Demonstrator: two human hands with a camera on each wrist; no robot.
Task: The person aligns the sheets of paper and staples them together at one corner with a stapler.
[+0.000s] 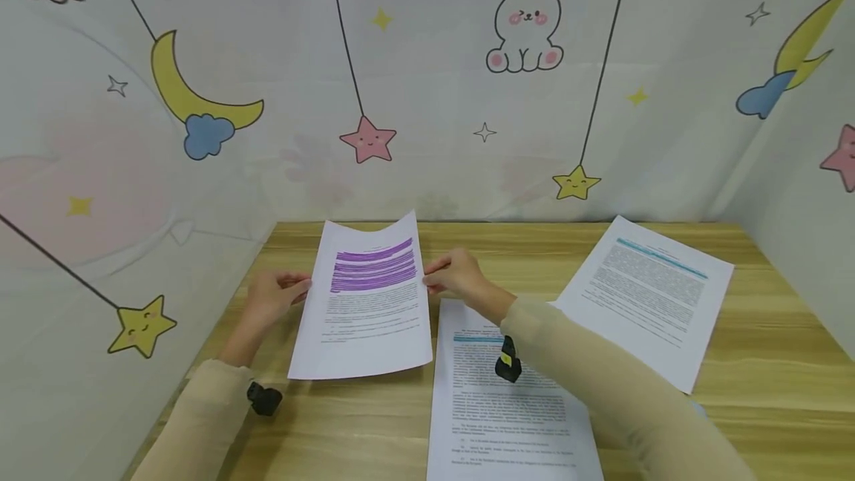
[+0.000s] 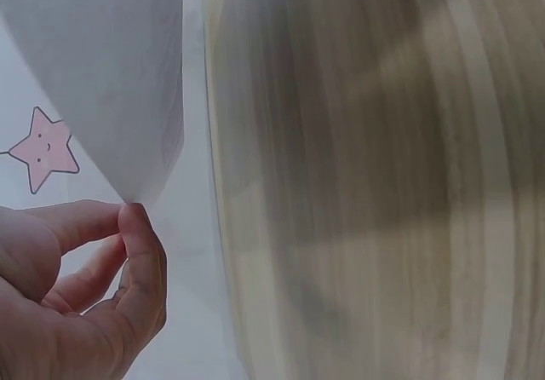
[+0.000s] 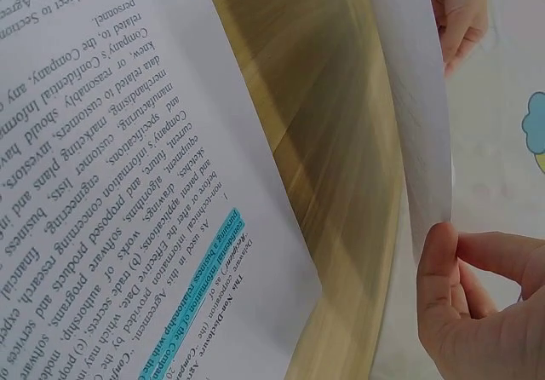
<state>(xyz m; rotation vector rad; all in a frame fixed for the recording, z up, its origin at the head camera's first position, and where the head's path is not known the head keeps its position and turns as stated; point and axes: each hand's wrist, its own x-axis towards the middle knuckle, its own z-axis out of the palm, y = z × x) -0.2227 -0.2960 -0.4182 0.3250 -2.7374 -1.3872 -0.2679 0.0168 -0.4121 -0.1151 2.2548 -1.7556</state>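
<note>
A printed sheet of paper with purple highlighted lines (image 1: 374, 332) is held up above the table, its top edge curving. My left hand (image 1: 274, 295) pinches its left edge between thumb and fingers, and the left wrist view shows the fingertips of that hand (image 2: 94, 286) on the paper's edge. On the opposite side my right hand (image 1: 457, 278) pinches the right edge; in the right wrist view the thumb and fingers of this hand (image 3: 485, 303) meet on the sheet (image 3: 421, 107). Below my right forearm lies a printed sheet with a blue highlighted line (image 1: 508, 421).
Another blue-highlighted sheet (image 1: 648, 295) lies tilted at the right of the wooden table (image 1: 347, 429). Behind the table hangs a pale cloth (image 1: 441, 95) printed with stars, moons and a rabbit. A similar wall of cloth (image 1: 87, 258) stands along the left side.
</note>
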